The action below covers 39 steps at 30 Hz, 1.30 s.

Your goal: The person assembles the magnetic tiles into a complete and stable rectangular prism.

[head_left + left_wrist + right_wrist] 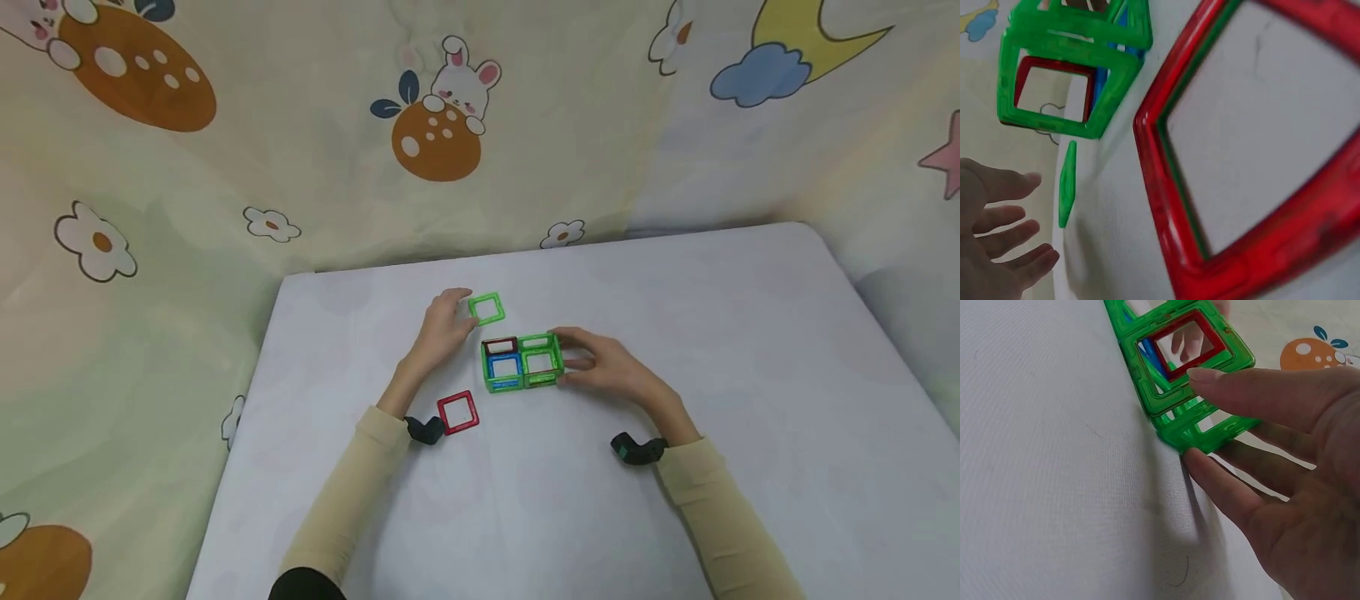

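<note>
A box-like frame of magnetic tiles (522, 385), green with blue and red squares, stands on the table. My right hand (607, 364) grips its right end, thumb on the near side and fingers reaching to the far side. In the right wrist view the thumb (1207, 376) presses on a green square of the box. Beyond the box lies a loose green square tile (487, 320). My left hand (441, 329) is beside that tile, fingers spread and apart from it in the left wrist view. A loose red square tile (458, 428) lies near the left wrist.
The white-covered table (555, 500) carries these tiles. A printed cloth (315, 150) with bunnies and flowers hangs behind the table and along its left side. A dark wrist camera (426, 431) on the left wrist is close beside the red tile.
</note>
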### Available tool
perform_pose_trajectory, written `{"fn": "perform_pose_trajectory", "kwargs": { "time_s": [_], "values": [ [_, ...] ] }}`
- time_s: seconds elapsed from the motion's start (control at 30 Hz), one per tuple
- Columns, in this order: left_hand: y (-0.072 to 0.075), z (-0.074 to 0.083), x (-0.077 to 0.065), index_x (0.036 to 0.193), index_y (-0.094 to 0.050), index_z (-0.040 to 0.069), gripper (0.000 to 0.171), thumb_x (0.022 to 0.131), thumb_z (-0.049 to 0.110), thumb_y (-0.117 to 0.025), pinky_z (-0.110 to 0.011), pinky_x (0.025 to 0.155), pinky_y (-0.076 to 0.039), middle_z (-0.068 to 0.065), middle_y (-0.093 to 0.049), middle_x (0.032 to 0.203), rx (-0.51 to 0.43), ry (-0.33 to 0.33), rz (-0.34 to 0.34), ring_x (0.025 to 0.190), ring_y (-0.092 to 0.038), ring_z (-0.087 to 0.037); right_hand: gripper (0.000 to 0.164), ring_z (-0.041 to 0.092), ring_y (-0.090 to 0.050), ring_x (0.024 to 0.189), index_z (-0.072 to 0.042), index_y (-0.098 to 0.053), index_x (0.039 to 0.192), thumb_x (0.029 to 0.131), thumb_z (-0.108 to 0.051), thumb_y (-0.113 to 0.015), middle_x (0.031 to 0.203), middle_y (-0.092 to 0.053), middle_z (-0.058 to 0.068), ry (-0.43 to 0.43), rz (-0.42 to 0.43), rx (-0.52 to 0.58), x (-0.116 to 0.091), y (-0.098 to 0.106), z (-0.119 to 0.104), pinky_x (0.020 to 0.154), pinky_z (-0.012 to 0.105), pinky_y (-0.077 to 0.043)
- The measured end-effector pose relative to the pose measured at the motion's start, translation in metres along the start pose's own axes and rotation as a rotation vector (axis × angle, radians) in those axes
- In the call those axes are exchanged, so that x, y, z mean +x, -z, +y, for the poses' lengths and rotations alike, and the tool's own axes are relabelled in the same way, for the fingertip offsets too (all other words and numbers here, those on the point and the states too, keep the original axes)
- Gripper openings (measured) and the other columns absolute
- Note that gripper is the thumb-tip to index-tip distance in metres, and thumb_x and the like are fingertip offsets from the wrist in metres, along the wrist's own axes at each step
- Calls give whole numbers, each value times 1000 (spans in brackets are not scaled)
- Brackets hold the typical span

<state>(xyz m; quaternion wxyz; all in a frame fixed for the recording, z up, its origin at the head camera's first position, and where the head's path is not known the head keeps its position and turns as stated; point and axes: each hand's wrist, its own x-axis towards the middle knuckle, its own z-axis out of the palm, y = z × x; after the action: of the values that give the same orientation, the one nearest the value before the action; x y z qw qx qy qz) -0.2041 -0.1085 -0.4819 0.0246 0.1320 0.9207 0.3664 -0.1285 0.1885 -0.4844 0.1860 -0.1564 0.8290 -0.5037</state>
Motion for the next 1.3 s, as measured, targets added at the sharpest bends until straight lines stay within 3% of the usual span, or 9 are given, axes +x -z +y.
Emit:
{"fn": "perform_pose_trajectory", "kwargs": {
  "time_s": [0.1, 0.27, 0.7, 1.3],
  "values": [
    [-1, -5, 11, 148, -49, -2, 60, 96, 16, -72, -48, 121, -34, -20, -49, 153, 92, -19, -85, 145, -42, -36, 75, 42, -58, 132, -7, -43, 153, 87, -2, -80, 151, -49, 24, -2, 1, -2, -1, -1, 0, 101, 41, -55],
    [-6, -7, 18, 150, -47, -1, 64, 96, 19, -74, -46, 120, -36, -17, -46, 156, 149, -40, -152, 144, -39, -34, 76, 40, -63, 127, -7, -44, 153, 86, -1, -80, 150, -52, 23, -9, 10, -15, -3, -1, -1, 99, 39, -56],
    [-9, -3, 14, 141, -57, -3, 49, 97, 14, -72, -42, 115, -43, -17, -55, 146, 257, -106, -118, 135, -47, -31, 76, 39, -64, 125, -9, -45, 153, 86, -6, -82, 150, -52, 22, -24, 16, -33, -2, 0, -2, 100, 42, -55],
    [-1, -5, -2, 138, -58, -7, 48, 97, 13, -72, -42, 114, -43, -20, -54, 144, 253, -78, -95, 134, -47, -32, 75, 38, -67, 122, -8, -46, 152, 86, -7, -82, 148, -54, 23, -3, 22, -56, -4, 0, -1, 100, 43, -56]
  ]
}}
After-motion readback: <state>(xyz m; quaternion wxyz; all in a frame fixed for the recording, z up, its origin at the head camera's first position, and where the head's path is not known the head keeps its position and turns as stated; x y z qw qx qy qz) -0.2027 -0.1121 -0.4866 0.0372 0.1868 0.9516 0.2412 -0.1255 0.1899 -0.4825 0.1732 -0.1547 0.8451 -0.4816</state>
